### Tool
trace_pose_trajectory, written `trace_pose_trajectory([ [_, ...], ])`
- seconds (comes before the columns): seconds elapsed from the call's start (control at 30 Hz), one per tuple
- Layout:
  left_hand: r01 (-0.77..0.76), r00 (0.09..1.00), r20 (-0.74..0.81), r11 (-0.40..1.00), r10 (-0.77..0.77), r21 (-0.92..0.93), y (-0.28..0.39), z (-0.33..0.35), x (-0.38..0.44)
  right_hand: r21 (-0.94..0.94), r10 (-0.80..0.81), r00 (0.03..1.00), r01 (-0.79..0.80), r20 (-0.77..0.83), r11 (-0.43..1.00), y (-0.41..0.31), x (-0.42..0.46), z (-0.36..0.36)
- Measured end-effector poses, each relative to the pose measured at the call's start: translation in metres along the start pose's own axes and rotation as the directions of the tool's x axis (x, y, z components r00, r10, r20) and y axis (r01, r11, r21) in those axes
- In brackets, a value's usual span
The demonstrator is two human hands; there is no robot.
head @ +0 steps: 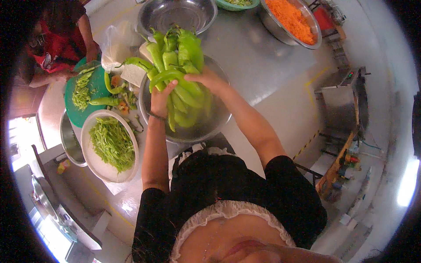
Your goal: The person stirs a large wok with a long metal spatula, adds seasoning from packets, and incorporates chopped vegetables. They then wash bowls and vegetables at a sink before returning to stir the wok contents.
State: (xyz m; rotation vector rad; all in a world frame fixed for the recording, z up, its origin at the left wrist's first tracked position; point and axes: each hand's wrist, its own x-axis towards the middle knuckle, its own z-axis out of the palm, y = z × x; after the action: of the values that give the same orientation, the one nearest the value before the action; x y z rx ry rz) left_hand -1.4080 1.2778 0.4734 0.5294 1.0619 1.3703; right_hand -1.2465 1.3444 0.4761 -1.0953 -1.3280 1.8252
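Both my hands hold one large bunch of long green peppers (177,62) above a wide steel bowl (213,126) in front of me. My left hand (161,98) grips the bunch from the near left, its thumb across a curved pepper. On the right side, my right hand (209,79) presses against the peppers, thumb pointing inward. Several peppers hang down in or over the bowl, and their stems stick out at the top. How full the bowl is beneath them cannot be told.
A white basket (87,149) of sliced green peppers stands left, beside a green cutting board (70,108), where a co-worker in a red apron handles pepper strips. Whole peppers and scraps lie near it. Farther back are an empty steel bowl (177,14) and a steel bowl (317,36) of shredded carrot.
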Motion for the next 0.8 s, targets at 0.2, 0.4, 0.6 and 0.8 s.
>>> trace_pose_trajectory([
  [0.2,-0.108,0.994,0.023,0.990,0.106,0.090,0.033,0.050,0.015,0.131,0.016,0.998,-0.024,0.059,0.991,-0.049,0.004,-0.027],
  [0.4,-0.222,0.970,0.133,0.961,0.201,0.164,0.103,0.118,0.097,-0.018,-0.225,0.968,0.229,0.115,0.973,-0.144,0.085,-0.081],
  [0.6,0.020,0.997,-0.067,0.651,0.048,0.759,0.114,0.096,0.216,-0.127,0.142,0.945,-0.109,0.295,0.986,-0.157,0.183,-0.121],
  [0.8,-0.143,0.987,0.150,-0.125,0.048,0.982,-0.023,0.057,0.108,-0.838,-0.171,0.965,0.257,0.198,0.481,-0.027,0.212,-0.186],
])
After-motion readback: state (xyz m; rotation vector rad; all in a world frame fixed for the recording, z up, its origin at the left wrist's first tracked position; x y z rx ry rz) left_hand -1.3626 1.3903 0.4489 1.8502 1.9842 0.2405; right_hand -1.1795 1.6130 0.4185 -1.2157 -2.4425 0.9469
